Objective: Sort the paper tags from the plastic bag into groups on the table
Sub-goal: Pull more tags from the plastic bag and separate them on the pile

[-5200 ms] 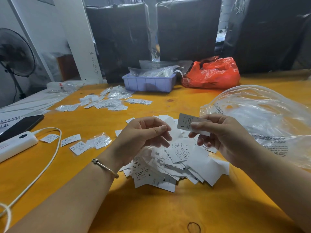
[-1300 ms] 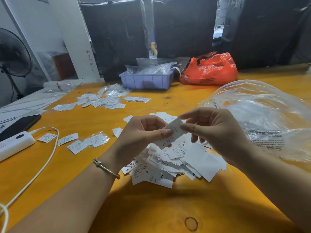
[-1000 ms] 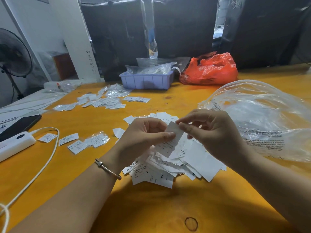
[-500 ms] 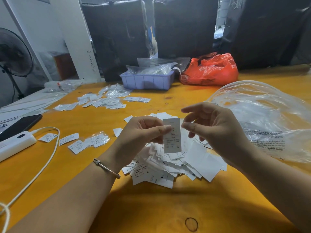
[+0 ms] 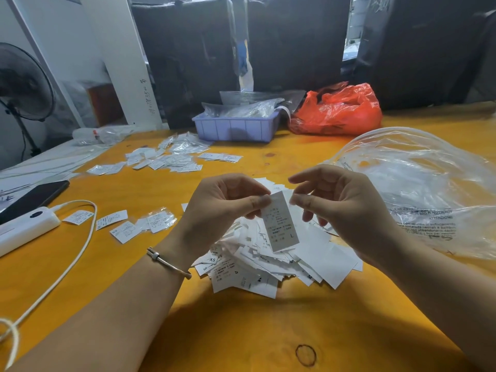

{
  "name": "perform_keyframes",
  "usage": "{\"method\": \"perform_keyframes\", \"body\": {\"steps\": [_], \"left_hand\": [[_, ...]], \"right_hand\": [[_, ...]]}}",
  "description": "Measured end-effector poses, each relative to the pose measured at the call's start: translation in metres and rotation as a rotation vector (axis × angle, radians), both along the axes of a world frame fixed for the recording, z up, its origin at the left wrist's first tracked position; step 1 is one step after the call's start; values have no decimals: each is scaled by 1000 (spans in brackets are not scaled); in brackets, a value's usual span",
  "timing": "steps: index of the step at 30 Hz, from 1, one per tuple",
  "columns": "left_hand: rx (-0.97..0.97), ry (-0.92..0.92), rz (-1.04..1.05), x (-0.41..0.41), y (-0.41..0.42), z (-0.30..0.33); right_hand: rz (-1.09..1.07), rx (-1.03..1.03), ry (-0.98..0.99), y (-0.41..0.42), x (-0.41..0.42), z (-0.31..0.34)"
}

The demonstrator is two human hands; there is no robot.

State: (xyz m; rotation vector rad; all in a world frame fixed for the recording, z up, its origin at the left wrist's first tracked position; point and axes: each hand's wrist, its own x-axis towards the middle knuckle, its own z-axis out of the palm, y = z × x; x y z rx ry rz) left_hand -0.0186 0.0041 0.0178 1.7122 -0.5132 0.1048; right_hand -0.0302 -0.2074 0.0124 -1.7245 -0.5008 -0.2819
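Since half a second ago the right hand (image 5: 346, 210) has let go and hangs beside, fingers loosely curled, holding nothing. Only the left hand (image 5: 222, 208) pinches the paper tag (image 5: 280, 221) by its top edge, an L showing, above the unsorted heap (image 5: 271, 259). Small groups (image 5: 166, 161) lie sorted farther left on the table (image 5: 241, 331); the clear plastic bag (image 5: 418, 183) looks emptied. Most of the sorting seems left.
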Motion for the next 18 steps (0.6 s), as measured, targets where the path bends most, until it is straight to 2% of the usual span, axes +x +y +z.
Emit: {"method": "perform_keyframes", "body": {"steps": [4,9,18], "left_hand": [[29,25,116,9,11,15],[180,97,296,26,51,28],[281,211,618,41,127,-15]], "right_hand": [[-34,-13,7,-5,1,-3],[-65,-75,12,-7,4,-6],[-63,-199,-25,0,6,-16]]}}
